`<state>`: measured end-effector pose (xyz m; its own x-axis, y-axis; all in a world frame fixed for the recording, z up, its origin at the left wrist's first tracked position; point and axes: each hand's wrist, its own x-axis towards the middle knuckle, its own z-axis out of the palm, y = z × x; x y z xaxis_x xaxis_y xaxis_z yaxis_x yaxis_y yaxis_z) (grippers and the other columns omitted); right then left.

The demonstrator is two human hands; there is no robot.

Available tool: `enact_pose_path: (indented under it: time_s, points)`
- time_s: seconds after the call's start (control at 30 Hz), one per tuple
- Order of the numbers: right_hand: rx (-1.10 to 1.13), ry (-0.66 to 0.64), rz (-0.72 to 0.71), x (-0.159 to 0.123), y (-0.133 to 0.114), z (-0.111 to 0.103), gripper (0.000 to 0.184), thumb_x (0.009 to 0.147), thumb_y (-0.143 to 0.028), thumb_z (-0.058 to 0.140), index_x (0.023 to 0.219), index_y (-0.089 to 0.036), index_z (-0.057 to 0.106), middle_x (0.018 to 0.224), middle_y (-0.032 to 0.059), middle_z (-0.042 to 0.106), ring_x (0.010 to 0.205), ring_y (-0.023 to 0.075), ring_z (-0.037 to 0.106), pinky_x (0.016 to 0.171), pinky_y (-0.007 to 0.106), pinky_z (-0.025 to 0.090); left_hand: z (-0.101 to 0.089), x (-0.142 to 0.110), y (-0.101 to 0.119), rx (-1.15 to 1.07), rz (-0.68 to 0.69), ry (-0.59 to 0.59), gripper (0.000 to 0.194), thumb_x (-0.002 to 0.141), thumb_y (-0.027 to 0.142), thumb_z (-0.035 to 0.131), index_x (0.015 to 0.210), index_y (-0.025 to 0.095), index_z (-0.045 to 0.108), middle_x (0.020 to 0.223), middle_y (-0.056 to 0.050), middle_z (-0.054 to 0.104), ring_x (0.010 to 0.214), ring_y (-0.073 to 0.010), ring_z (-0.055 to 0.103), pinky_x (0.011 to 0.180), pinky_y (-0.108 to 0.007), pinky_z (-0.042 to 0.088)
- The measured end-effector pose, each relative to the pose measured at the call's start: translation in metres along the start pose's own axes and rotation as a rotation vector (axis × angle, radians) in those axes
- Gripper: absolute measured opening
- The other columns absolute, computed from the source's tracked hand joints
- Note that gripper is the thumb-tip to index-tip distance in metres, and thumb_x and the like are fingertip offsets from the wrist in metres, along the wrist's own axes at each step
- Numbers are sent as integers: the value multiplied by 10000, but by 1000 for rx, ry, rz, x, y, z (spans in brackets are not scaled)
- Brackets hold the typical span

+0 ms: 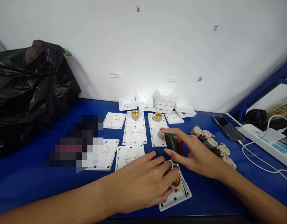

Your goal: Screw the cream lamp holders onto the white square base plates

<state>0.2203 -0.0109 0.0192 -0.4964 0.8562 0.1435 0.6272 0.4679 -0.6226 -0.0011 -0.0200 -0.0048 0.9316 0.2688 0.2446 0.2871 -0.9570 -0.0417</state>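
My left hand [147, 179] reaches across the table with its fingers curled round a lamp holder [176, 181] with a brass-coloured inside. That holder sits on a square white plate [168, 204] near the table's front edge. In my right hand [198, 152] is a screwdriver [170, 143] with a green and black handle. Its thin shaft slants down beside the lamp holder, and the tip lies near the plate's right corner. Just behind the screwdriver stands another lamp holder [161, 134] on a white plate [157, 142].
More white plates [127, 138] lie in rows, some bearing lamp holders [135, 114]. White boxes [165, 101] stand along the wall. On the right are loose lamp holders [211, 143], a phone [228, 127] and a power strip [266, 140] with cables. A black bag [34, 93] stands at left.
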Motion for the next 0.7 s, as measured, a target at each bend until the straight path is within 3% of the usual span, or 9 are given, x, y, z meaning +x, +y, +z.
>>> enact_pose_path:
  time_s: [0.1, 0.33, 0.7]
  points:
    - [32, -5, 11, 0, 0, 0, 457, 997, -407, 603, 1426, -325, 466, 709, -69, 540, 573, 121, 511, 503, 247, 393, 0, 0, 0, -4, 1, -11, 241, 1033, 387, 582, 1136, 170, 567, 956, -24, 684, 873, -222, 630, 791, -358, 427]
    - [-189, 0, -32, 2, -1, -1, 498, 1013, -426, 558, 1471, -273, 439, 685, -53, 591, 536, 139, 533, 546, 289, 391, 0, 0, 0, -11, -6, -16, 247, 1027, 375, 589, 1157, 165, 574, 963, -27, 697, 887, -227, 640, 806, -360, 432]
    - [-210, -11, -44, 3, 0, -2, 517, 1018, -453, 542, 1485, -262, 427, 704, -36, 622, 544, 150, 558, 567, 297, 395, -1, 1, 1, -28, -14, -41, 250, 1027, 365, 583, 1175, 162, 574, 971, -26, 699, 887, -229, 645, 807, -379, 465]
